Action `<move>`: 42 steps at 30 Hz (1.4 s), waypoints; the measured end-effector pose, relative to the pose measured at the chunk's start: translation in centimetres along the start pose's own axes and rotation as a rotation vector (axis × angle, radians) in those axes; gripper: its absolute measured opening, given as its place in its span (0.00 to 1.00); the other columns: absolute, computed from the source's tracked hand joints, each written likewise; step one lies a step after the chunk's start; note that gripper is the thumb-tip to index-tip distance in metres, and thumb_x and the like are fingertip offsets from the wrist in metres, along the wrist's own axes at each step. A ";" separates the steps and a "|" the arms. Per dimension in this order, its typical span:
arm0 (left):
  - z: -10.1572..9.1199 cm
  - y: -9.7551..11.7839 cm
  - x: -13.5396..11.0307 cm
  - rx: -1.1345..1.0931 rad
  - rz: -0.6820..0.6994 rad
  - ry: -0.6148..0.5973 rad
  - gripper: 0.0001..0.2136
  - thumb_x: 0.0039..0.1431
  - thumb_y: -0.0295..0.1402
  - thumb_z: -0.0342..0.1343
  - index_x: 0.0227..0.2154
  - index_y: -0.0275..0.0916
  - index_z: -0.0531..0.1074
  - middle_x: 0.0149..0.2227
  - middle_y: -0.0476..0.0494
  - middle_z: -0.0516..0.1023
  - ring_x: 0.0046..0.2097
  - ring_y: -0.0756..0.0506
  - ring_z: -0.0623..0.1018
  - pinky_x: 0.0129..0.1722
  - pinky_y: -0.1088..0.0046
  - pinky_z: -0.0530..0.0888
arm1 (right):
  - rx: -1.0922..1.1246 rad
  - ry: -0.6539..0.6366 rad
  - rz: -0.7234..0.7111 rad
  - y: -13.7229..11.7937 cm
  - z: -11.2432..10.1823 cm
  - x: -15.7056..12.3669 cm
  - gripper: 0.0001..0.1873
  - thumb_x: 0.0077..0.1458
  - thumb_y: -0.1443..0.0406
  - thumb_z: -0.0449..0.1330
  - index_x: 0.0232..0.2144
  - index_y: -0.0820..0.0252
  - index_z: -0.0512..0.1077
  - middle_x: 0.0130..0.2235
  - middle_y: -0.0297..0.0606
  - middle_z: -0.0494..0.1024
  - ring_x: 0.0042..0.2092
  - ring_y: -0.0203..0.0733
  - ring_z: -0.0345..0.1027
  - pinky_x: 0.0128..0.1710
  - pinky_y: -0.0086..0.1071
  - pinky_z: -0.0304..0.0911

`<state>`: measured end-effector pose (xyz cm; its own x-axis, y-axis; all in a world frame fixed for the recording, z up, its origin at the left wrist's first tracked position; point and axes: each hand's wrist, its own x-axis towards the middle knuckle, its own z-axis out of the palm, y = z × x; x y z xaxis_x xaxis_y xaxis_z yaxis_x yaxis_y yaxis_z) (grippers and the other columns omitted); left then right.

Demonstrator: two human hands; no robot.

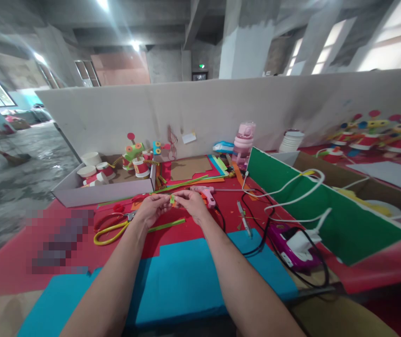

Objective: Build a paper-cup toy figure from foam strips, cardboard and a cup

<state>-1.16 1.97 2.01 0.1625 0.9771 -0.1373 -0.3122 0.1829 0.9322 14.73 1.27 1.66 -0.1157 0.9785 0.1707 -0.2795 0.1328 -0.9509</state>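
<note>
Both my hands are raised over the red tabletop, fingertips almost meeting. Between them is a small green and orange folded paper strip [172, 200]. My left hand [151, 208] pinches its left side, and my right hand [190, 203] pinches its right side. Just behind my right hand lies a pink glue gun [207, 193], partly hidden by the fingers. Scissors with yellow handles [111, 234] rest to the left of my left hand, near a red-handled tool. Under the hands a loose green paper strip [167, 225] lies on the table.
A blue board [186, 276] covers the front. Left stands a box [105, 196] with paper cups and a paper-cup figure [140, 166]. At right are a pen-like cutter [244, 219], a purple power strip [292, 250], looping cables and a green-sided box [313, 206]. A pink bottle [244, 140] stands behind.
</note>
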 end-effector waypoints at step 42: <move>1.2 -1.4 0.5 -0.041 0.155 0.073 0.14 0.34 0.35 0.70 0.24 0.32 0.76 0.20 0.46 0.74 0.23 0.52 0.72 0.25 0.77 0.66 | 0.168 0.086 0.054 1.4 0.8 0.1 0.21 0.36 0.65 0.66 0.37 0.58 0.70 0.28 0.27 0.73 0.29 0.33 0.69 0.34 0.29 0.65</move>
<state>0.51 2.06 1.01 0.0415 0.9990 -0.0179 -0.3661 0.0318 0.9300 13.54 1.39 0.59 -0.0553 0.9943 0.0908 -0.4309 0.0583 -0.9005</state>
